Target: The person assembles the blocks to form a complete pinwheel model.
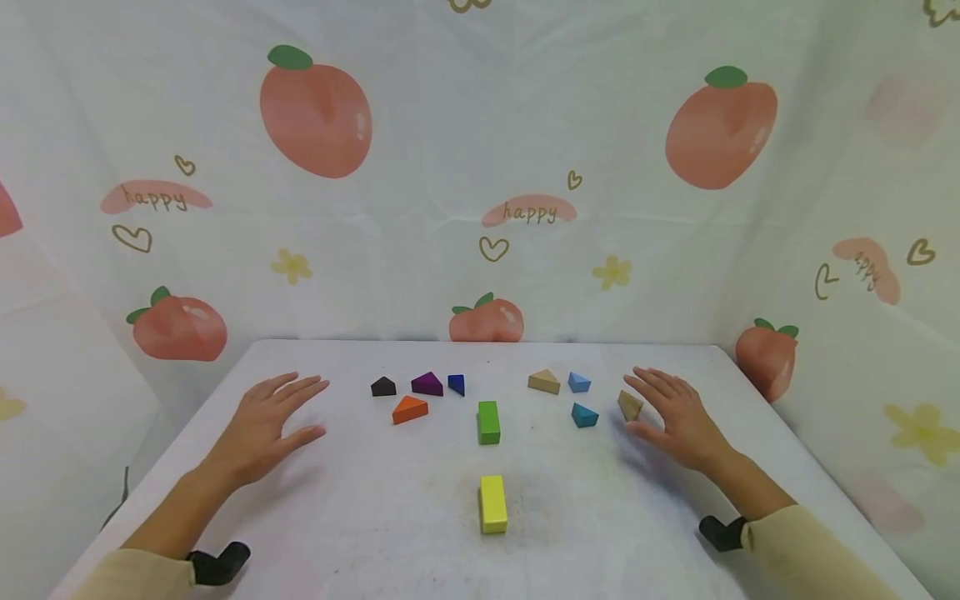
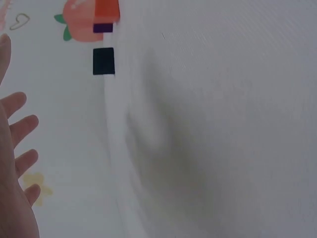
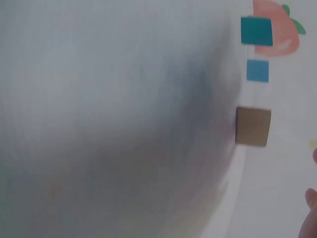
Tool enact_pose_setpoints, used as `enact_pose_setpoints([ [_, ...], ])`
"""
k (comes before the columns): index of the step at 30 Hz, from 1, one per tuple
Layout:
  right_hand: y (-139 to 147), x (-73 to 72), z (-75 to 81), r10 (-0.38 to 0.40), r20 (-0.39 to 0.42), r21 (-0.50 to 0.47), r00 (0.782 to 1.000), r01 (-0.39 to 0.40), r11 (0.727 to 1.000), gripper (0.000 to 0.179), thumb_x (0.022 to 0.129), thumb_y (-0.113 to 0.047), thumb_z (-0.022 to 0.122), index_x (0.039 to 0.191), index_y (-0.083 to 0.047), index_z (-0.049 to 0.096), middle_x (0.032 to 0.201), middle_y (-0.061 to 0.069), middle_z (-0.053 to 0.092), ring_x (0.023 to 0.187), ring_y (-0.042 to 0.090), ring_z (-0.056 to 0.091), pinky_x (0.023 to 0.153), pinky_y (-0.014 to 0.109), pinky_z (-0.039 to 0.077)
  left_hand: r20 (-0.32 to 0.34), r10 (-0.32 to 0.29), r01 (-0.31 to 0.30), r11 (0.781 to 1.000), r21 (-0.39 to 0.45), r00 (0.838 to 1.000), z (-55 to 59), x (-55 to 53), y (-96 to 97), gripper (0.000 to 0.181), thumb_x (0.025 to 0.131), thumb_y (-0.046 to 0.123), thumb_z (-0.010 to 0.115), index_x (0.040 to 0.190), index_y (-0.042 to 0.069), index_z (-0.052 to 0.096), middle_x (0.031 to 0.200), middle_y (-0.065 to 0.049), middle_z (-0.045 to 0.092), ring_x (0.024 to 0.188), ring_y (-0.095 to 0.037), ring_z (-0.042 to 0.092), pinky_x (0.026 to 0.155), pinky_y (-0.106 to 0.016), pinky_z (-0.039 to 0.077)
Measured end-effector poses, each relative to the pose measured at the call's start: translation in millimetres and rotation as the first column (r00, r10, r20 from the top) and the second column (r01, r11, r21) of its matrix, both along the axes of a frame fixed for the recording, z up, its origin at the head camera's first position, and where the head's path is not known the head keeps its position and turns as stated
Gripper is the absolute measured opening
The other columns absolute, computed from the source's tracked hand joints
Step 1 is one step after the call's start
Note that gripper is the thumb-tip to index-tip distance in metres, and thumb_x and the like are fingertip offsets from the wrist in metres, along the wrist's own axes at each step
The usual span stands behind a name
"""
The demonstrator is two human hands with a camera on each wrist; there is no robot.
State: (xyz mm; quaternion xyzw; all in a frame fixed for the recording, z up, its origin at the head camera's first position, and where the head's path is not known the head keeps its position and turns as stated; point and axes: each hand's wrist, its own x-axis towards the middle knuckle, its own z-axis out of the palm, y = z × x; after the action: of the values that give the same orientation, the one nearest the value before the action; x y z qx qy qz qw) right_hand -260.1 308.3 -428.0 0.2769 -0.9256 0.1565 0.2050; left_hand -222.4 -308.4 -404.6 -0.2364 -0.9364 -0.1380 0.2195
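My left hand [image 1: 258, 429] is held over the left side of the table, fingers spread and holding nothing. The nearest pieces to it are a black triangular block [image 1: 383, 387] and an orange one [image 1: 410, 409]. Purple [image 1: 427, 384] and dark blue [image 1: 457, 384] triangular blocks stand just beyond. Over on the right, my right hand [image 1: 678, 421] also has spread fingers and nothing in them. Its fingertips overlap a wooden triangular block [image 1: 628, 406] in the head view. Left of that lie a teal block [image 1: 584, 415], a light blue block [image 1: 579, 382] and another wooden block [image 1: 543, 381].
Along the middle of the white table [image 1: 360, 525] lie a green rectangular block [image 1: 489, 422] and, closer to me, a yellow one [image 1: 493, 504]. A white curtain [image 1: 420, 108] printed with peaches hangs behind the table's far edge and along the sides.
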Motion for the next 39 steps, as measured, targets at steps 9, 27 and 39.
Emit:
enact_pose_setpoints([
  [9,-18.7,6.1,2.2,0.054,0.004,-0.047,0.999,-0.054,0.997,0.076,0.079,-0.029,0.080,0.145,-0.013,0.045,0.147,0.013,0.044,0.135,0.036,0.033,0.103,0.066,0.025,0.000,-0.014,0.014,0.999,0.045,1.000,3.7,-0.6,17.4,0.063,0.086,0.040,0.071,0.143,0.020,0.050,0.137,-0.011,0.055,0.130,-0.038,0.037,0.102,-0.067,0.024],
  [27,-47.8,13.9,3.2,0.134,0.040,-0.151,0.990,-0.127,0.980,0.078,0.078,-0.024,0.082,0.146,-0.016,0.045,0.144,0.012,0.048,0.133,0.032,0.038,0.102,0.065,0.029,0.087,-0.031,0.017,0.987,0.159,0.996,7.3,0.6,44.5,0.067,0.088,0.034,0.072,0.147,0.019,0.044,0.142,-0.010,0.050,0.129,-0.034,0.043,0.095,-0.063,0.041],
  [39,-61.9,20.4,1.2,0.183,0.120,-0.216,0.976,-0.154,0.964,0.074,0.079,-0.021,0.082,0.144,-0.016,0.047,0.145,0.013,0.047,0.132,0.033,0.040,0.104,0.066,0.028,0.101,-0.100,0.064,0.948,0.312,0.990,5.1,-1.1,65.5,0.061,0.088,0.024,0.074,0.143,0.015,0.049,0.140,-0.012,0.052,0.117,-0.034,0.055,0.086,-0.058,0.050],
])
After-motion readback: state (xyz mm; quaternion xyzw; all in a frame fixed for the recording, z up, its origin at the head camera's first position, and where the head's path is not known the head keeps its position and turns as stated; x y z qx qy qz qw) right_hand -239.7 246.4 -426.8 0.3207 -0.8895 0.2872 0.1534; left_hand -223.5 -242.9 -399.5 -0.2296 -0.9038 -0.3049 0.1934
